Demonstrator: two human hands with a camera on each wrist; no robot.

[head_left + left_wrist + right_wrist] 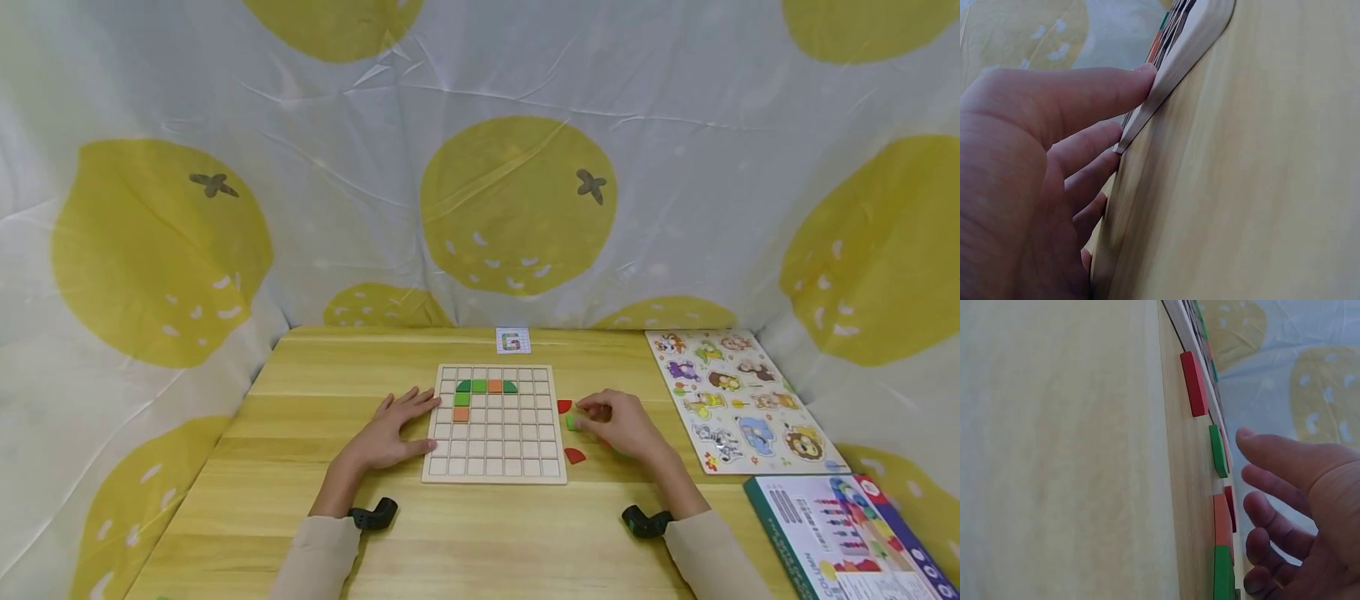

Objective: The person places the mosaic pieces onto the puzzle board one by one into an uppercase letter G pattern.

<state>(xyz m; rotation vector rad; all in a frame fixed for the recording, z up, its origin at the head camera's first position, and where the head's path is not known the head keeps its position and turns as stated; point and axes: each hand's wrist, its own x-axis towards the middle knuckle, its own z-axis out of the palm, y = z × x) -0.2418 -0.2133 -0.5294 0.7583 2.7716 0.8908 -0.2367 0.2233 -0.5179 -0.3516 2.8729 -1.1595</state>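
Observation:
A square wooden grid board (495,471) lies on the table with green and orange tiles in its upper left cells, among them a green tile (462,400) and an orange tile (461,414). My left hand (390,429) rests at the board's left edge, thumb and fingertips touching it. To the right of the board, my right hand (622,425) hovers over a green square tile (572,422); in the right wrist view its loosely bent fingers stand apart from the green tile (1217,452). Two red quarter-round tiles (574,456) lie close by.
Behind the board lies a small pattern card (513,340). An animal puzzle board (742,400) and a coloured box (847,533) lie at the right. More loose pieces, including an orange tile (1222,519), lie beneath the right hand. A lemon-print curtain (517,92) encloses the table.

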